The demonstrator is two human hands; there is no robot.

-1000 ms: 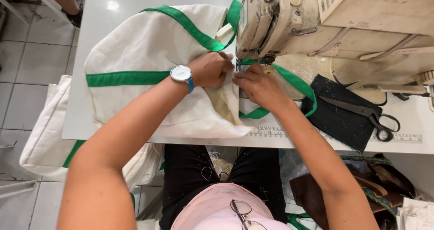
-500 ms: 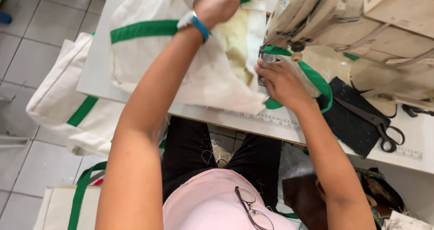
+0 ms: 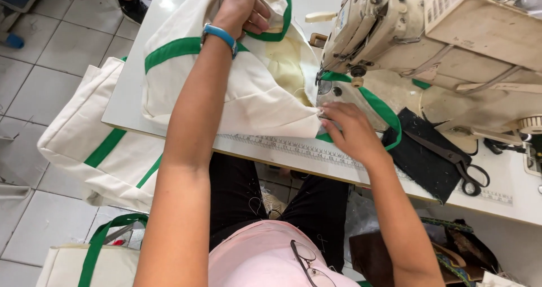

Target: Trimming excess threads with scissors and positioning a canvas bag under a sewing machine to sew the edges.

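Observation:
A cream canvas bag (image 3: 248, 95) with green trim lies on the white sewing table (image 3: 121, 103), partly under the needle of a beige sewing machine (image 3: 395, 27). My left hand (image 3: 241, 7), with a blue-strapped watch on the wrist, grips the bag's top edge and green handle at the far side and lifts it. My right hand (image 3: 351, 130) rests flat near the table's front edge, pinching the bag's corner where the green strap (image 3: 384, 109) loops out from the needle plate.
Black scissors (image 3: 460, 163) lie on a dark cloth (image 3: 420, 157) right of my right hand. Finished cream and green bags (image 3: 96, 146) hang and pile left of the table over a tiled floor. A ruler strip runs along the table's front edge. Another person's foot (image 3: 132, 5) stands at top left.
My left hand has left the needle area and risen away from me, pulling the bag's top edge up and back. My right hand stayed by the needle plate holding the corner.

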